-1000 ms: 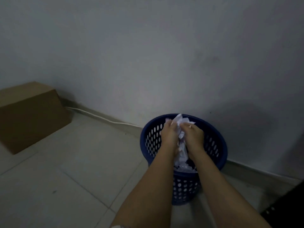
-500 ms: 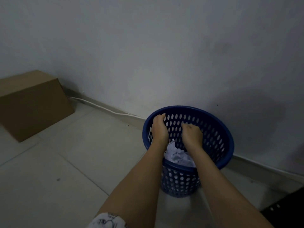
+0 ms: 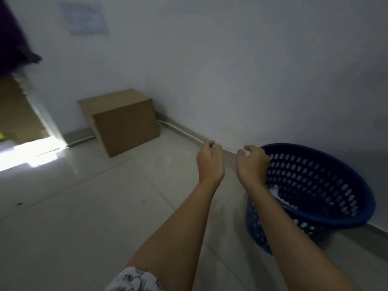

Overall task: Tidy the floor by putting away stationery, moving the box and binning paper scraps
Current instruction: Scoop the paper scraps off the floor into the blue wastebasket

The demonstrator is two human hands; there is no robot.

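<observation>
1. Change: the left grip (image 3: 210, 163) and right grip (image 3: 252, 167), down inside the bin (image 3: 315, 149) half a second ago, are now lifted clear of it. The view has swung left toward the box (image 3: 126, 126).
2. Floor (image 3: 84, 206): pale tiles carrying box and bin.
3. Box: closed, set against the wall, probably parked out of the walkway.
4. Bin: stands by the wall, right of the arms.
5. Grips: fingers loosely curled, holding nothing, which suggests the load has been released.
6. Paper scraps (image 3: 275, 190): white, lying inside the bin, beside the right wrist.

White cable (image 3: 180, 131) along the wall (image 3: 231, 70); pale sheet (image 3: 85, 17) higher up
</observation>
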